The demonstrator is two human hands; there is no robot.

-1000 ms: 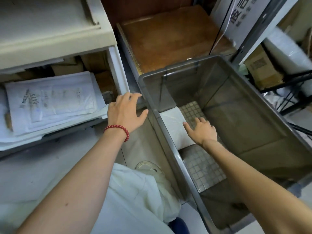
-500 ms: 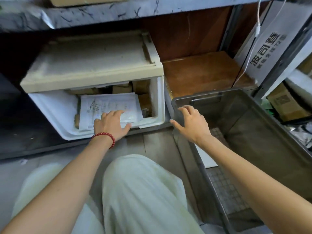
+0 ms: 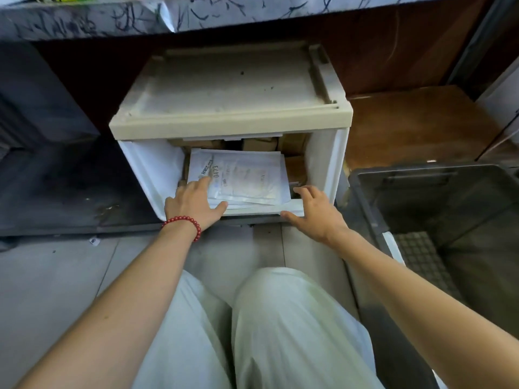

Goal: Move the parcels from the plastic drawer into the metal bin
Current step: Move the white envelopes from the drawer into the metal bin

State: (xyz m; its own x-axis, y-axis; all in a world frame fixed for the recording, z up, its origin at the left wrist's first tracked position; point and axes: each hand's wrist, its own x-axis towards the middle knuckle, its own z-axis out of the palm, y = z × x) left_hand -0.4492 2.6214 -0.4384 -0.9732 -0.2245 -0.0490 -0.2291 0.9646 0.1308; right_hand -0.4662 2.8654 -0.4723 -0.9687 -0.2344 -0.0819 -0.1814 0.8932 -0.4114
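- The person's knees in pale trousers [image 3: 280, 318] fill the near middle, with both bare arms reaching away over them toward the plastic drawer [image 3: 151, 175].
- The metal bin [image 3: 365, 192] stands on the floor at the right, just beside the drawer; a white parcel edge [image 3: 393, 248] shows at its near-left wall, so the task looks partly done.
- The left hand [image 3: 193, 204], with a red bead bracelet [image 3: 184, 223] at the wrist, lies flat on the top white parcel [image 3: 247, 175], fingers spread and not yet closed on it.
- The right hand [image 3: 314, 213] rests at the drawer's front lip, fingers apart and loosely curled, gripping nothing.
- The step in hand seems to be taking up the next parcel; that calls for sliding fingers under the flat stack and lifting it over the lip.
- Brown boxes [image 3: 261, 144] sit farther back, under the unit's top [image 3: 230, 88], which overhangs and narrows the way out.
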